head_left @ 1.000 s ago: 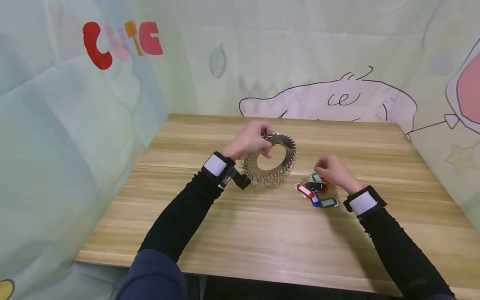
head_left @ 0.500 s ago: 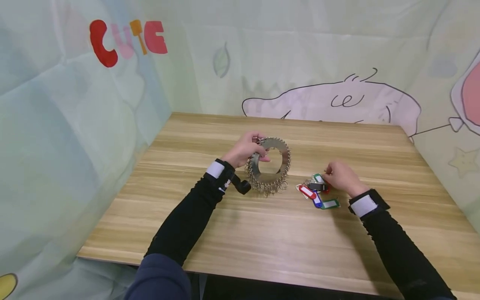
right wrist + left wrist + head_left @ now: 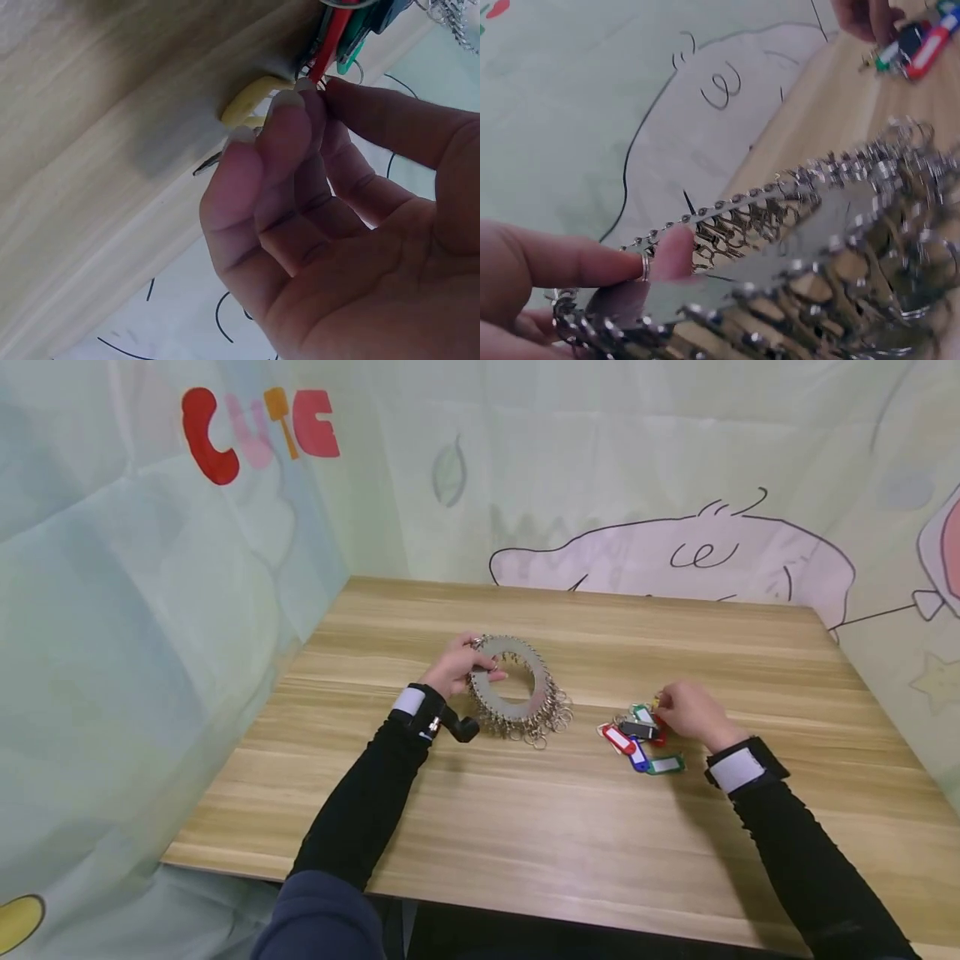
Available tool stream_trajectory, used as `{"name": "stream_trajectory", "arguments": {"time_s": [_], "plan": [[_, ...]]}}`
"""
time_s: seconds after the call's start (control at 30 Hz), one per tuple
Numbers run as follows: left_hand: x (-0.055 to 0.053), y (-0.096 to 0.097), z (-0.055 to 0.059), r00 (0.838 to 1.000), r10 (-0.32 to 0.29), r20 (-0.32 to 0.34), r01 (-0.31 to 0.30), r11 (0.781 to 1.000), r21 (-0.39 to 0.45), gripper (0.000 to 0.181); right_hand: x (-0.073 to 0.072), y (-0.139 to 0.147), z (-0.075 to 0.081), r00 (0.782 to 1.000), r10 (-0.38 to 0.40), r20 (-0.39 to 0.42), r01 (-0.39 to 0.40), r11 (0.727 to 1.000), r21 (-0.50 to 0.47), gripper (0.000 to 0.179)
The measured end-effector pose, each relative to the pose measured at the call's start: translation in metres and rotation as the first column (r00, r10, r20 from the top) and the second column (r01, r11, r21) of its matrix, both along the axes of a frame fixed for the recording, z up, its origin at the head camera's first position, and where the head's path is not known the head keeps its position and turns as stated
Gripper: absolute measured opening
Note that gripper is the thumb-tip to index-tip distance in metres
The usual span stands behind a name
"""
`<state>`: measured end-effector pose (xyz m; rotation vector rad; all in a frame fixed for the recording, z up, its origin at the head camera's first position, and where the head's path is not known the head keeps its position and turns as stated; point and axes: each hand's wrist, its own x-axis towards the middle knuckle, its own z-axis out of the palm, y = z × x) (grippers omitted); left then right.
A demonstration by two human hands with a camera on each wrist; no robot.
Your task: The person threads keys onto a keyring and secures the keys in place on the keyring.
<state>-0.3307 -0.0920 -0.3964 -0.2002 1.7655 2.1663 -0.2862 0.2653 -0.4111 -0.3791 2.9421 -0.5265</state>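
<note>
My left hand (image 3: pixel 453 667) grips a flat metal ring (image 3: pixel 491 697) by its left side, thumb on its face. Many small hooks and split rings hang around the rim, seen close up in the left wrist view, where the metal ring (image 3: pixel 832 217) fills the foreground. To the right lies a small pile of key tags, among them a red tag (image 3: pixel 618 740), a blue tag (image 3: pixel 638 756) and a green tag (image 3: pixel 666 765). My right hand (image 3: pixel 693 714) pinches at the pile's edge. A yellow key tag (image 3: pixel 251 103) shows by the fingertips; its exact contact is hidden.
A dark rectangular piece (image 3: pixel 637 729) lies on top of the tag pile. The wooden table (image 3: pixel 525 835) carries everything, with its front edge near me. A printed cloth backdrop (image 3: pixel 600 460) stands behind and on the left.
My left hand has moved left and down with the metal ring, which has tilted flatter. My right hand has shifted slightly right and down, its fingers at the tags.
</note>
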Motion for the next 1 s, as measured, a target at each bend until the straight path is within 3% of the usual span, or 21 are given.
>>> {"name": "stream_trajectory", "arguments": {"time_s": [0.1,0.17,0.23,0.27,0.3,0.37,0.47,0.53,0.57,0.6,0.63,0.67,0.8,0.87,0.9,1.0], "plan": [[0.003,-0.009,-0.006,0.999,0.014,-0.038,-0.020,0.990,-0.137,0.049,-0.001,0.001,0.000,1.000,-0.010,0.013,0.010,1.000,-0.001,0.015],[0.006,-0.014,-0.010,0.997,0.001,-0.075,-0.020,0.967,-0.254,0.054,-0.002,0.002,-0.001,1.000,-0.022,0.021,0.022,1.000,-0.005,0.016],[0.008,-0.018,-0.012,0.995,-0.037,-0.097,-0.005,0.916,-0.402,0.047,-0.003,0.002,-0.001,0.999,-0.035,0.028,0.035,0.999,-0.009,0.018],[0.009,-0.020,-0.012,0.992,-0.067,-0.104,0.008,0.872,-0.489,0.046,-0.003,0.002,-0.001,0.999,-0.039,0.031,0.039,0.999,-0.011,0.018],[0.010,-0.022,-0.012,0.990,-0.102,-0.100,0.027,0.823,-0.568,0.045,-0.003,0.002,-0.001,0.999,-0.041,0.032,0.042,0.999,-0.012,0.018],[0.012,-0.026,-0.010,0.980,-0.175,-0.090,0.058,0.694,-0.718,0.043,-0.003,0.001,-0.001,0.998,-0.046,0.035,0.046,0.999,-0.010,0.019],[0.015,-0.026,-0.003,0.962,-0.259,-0.085,0.040,0.444,-0.895,0.041,-0.003,0.001,-0.002,0.998,-0.049,0.034,0.049,0.999,-0.007,0.019],[0.016,-0.021,0.003,0.944,-0.313,-0.105,-0.005,0.301,-0.953,0.038,-0.003,0.001,-0.001,0.999,-0.048,0.026,0.048,0.999,-0.007,0.019],[0.016,-0.017,0.006,0.929,-0.349,-0.122,-0.037,0.239,-0.970,0.037,-0.003,0.001,0.000,0.999,-0.049,0.021,0.049,0.999,-0.009,0.020],[0.017,-0.012,0.009,0.915,-0.380,-0.133,-0.055,0.207,-0.977,0.035,-0.003,0.001,0.001,0.999,-0.050,0.015,0.050,0.999,-0.010,0.020],[0.016,-0.005,0.012,0.894,-0.422,-0.149,-0.076,0.185,-0.980,0.032,-0.002,0.002,0.003,0.999,-0.053,0.012,0.053,0.998,-0.016,0.021],[0.016,0.003,0.014,0.869,-0.466,-0.167,-0.086,0.190,-0.978,0.029,-0.001,0.003,0.004,0.999,-0.054,0.008,0.054,0.998,-0.024,0.022],[0.015,0.041,0.019,0.753,-0.635,-0.170,-0.009,0.248,-0.969,0.021,0.001,0.004,0.011,0.998,-0.056,0.003,0.056,0.996,-0.068,0.023],[0.014,0.060,0.017,0.689,-0.708,-0.155,0.019,0.231,-0.973,0.017,0.002,0.003,0.014,0.998,-0.055,0.003,0.055,0.994,-0.097,0.023],[0.013,0.069,0.016,0.660,-0.738,-0.144,0.024,0.212,-0.977,0.016,0.002,0.003,0.016,0.999,-0.053,-0.001,0.053,0.992,-0.112,0.022],[0.010,0.091,0.008,0.600,-0.789,-0.132,-0.024,0.147,-0.989,0.009,0.002,0.003,0.020,0.999,-0.049,-0.025,0.044,0.985,-0.167,0.020]]}}
